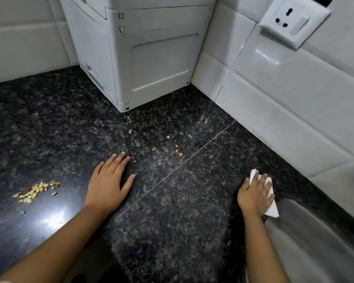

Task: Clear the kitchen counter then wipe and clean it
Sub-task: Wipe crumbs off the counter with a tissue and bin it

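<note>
Table before the white appliance carries the left hand flat and the right hand pressing a folded tissue, both grips apart.

had both bare forearms stretched forward, well apart. held the left hand flat, palm down, fingers straight and close together, thumb splayed out to the right. pressed down with the right hand, palm down, fingers straight and slightly spread, a little nearer the body.
</note>
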